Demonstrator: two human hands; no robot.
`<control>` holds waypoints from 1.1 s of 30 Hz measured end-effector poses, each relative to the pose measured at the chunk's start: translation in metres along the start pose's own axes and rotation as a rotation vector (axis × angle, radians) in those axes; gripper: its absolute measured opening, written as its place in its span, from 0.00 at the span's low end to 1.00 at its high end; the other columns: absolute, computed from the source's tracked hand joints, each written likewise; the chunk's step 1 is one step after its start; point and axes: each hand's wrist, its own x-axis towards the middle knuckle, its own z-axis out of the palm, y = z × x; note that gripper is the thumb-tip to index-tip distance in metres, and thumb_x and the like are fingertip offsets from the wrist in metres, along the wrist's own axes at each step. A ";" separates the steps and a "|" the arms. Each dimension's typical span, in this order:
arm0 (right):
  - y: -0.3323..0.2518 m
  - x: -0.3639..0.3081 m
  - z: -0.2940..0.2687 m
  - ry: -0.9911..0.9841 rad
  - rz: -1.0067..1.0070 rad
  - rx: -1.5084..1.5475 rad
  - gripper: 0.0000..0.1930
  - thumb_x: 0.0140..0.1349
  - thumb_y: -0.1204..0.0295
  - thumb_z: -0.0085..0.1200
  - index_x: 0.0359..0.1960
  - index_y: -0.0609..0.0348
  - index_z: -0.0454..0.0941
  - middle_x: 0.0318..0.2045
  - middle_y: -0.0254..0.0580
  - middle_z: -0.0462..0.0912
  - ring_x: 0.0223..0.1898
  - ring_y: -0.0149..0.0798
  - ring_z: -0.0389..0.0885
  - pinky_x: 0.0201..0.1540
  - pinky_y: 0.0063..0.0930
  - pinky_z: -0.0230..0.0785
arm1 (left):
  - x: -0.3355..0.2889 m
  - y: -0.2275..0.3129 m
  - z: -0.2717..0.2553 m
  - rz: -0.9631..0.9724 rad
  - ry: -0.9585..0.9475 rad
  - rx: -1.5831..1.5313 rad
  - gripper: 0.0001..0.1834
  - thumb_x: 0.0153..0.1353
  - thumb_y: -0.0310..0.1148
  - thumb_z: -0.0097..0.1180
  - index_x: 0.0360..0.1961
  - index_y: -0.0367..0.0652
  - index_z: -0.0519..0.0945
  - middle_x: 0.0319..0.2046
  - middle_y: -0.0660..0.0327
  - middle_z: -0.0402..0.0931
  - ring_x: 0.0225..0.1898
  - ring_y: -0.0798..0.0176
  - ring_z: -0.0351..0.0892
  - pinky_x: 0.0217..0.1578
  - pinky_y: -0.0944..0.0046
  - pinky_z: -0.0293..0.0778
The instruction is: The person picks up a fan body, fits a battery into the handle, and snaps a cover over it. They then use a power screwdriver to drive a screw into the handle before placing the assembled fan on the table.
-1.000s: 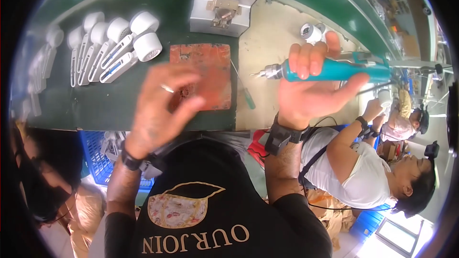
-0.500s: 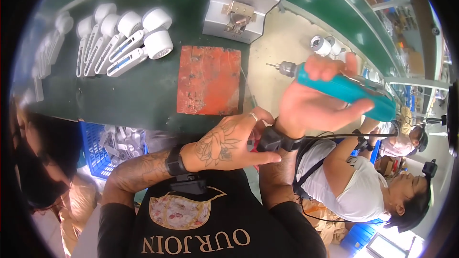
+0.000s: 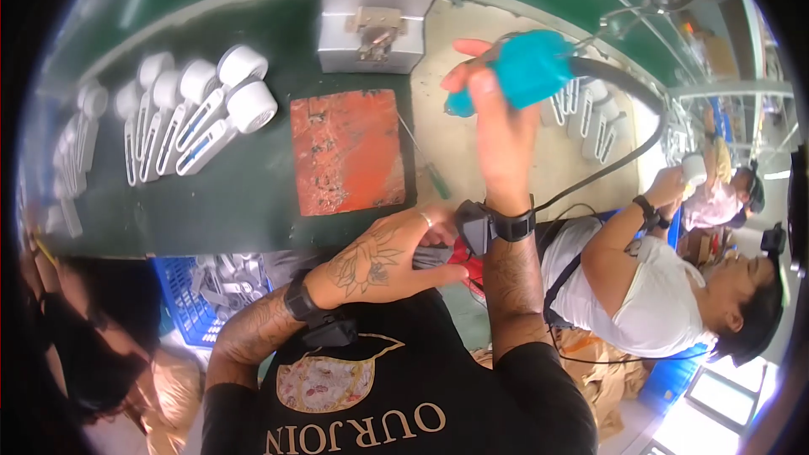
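My right hand (image 3: 502, 131) is raised over the right side of the bench, its fingers wrapped round a teal electric screwdriver (image 3: 535, 72) with a black cable. The bit end is not clearly visible. My left hand (image 3: 379, 261) is low at the bench's front edge, close to my right wrist, with the thumb stretched out and apart from the fingers. I see nothing held in it; its fingertips are blurred and partly hidden. Beyond it lies a worn red pad (image 3: 347, 152). A thin tool with a green handle (image 3: 437, 183) rests right of the pad.
White handheld shower heads (image 3: 202, 139) lie in a row on the left, with more (image 3: 602, 118) at right. A silver machine (image 3: 379, 13) stands behind the pad. A blue crate (image 3: 179, 303) of grey parts sits below the bench. A co-worker (image 3: 632, 286) is at right.
My right hand has swung the screwdriver up and leftward, turning it so its cable end shows. My left hand has come away from the right wristband. The whole view has shifted.
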 end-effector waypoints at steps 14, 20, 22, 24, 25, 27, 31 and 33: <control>0.018 -0.017 -0.024 0.295 0.126 1.315 0.43 0.67 0.36 0.47 0.66 0.64 0.68 0.60 0.48 0.74 0.63 0.46 0.68 0.71 0.41 0.55 | 0.005 0.006 0.004 -0.008 -0.065 -0.015 0.30 0.60 0.36 0.72 0.59 0.38 0.74 0.47 0.55 0.83 0.46 0.60 0.83 0.51 0.60 0.78; 0.034 -0.009 -0.017 0.093 0.134 1.452 0.23 0.73 0.48 0.48 0.44 0.59 0.79 0.39 0.39 0.81 0.44 0.37 0.75 0.55 0.35 0.65 | 0.003 0.000 0.009 0.003 -0.022 -0.067 0.30 0.60 0.38 0.72 0.58 0.35 0.74 0.46 0.54 0.83 0.46 0.59 0.83 0.51 0.60 0.78; 0.026 -0.005 -0.009 0.162 0.172 1.434 0.21 0.72 0.53 0.48 0.41 0.63 0.78 0.30 0.40 0.76 0.36 0.38 0.70 0.49 0.35 0.64 | 0.000 -0.002 0.008 0.018 -0.001 -0.068 0.30 0.60 0.39 0.72 0.58 0.35 0.73 0.46 0.54 0.83 0.45 0.59 0.83 0.51 0.60 0.78; 0.026 -0.004 -0.005 0.198 0.167 1.266 0.23 0.73 0.51 0.47 0.42 0.62 0.78 0.34 0.39 0.78 0.39 0.37 0.72 0.50 0.33 0.65 | 0.000 -0.003 0.006 0.028 0.011 -0.073 0.31 0.60 0.40 0.73 0.58 0.35 0.73 0.46 0.54 0.82 0.45 0.59 0.83 0.51 0.60 0.78; 0.025 -0.002 -0.003 0.232 0.159 1.097 0.24 0.75 0.50 0.46 0.44 0.62 0.78 0.37 0.38 0.80 0.42 0.36 0.74 0.51 0.32 0.65 | 0.000 -0.001 0.005 0.027 0.025 -0.048 0.32 0.59 0.40 0.74 0.57 0.34 0.73 0.44 0.54 0.83 0.43 0.59 0.84 0.49 0.60 0.79; 0.019 0.002 0.011 0.308 -0.035 0.833 0.24 0.76 0.50 0.44 0.44 0.62 0.78 0.38 0.38 0.80 0.42 0.36 0.74 0.51 0.32 0.65 | -0.001 0.002 0.001 0.027 0.039 -0.017 0.33 0.58 0.41 0.74 0.57 0.33 0.73 0.42 0.54 0.84 0.42 0.59 0.85 0.48 0.60 0.80; 0.021 0.009 0.016 0.373 -0.353 0.224 0.25 0.79 0.51 0.39 0.49 0.65 0.75 0.43 0.40 0.78 0.46 0.34 0.74 0.55 0.33 0.64 | -0.002 0.009 -0.004 -0.110 0.022 0.052 0.32 0.58 0.43 0.74 0.54 0.30 0.73 0.35 0.55 0.85 0.37 0.58 0.88 0.43 0.61 0.82; 0.023 0.008 0.020 0.310 -0.431 -0.007 0.28 0.79 0.49 0.36 0.56 0.67 0.71 0.48 0.44 0.76 0.51 0.37 0.72 0.58 0.34 0.63 | -0.004 0.009 -0.004 -0.114 0.055 0.032 0.31 0.60 0.42 0.73 0.52 0.30 0.74 0.33 0.55 0.85 0.36 0.58 0.88 0.42 0.61 0.82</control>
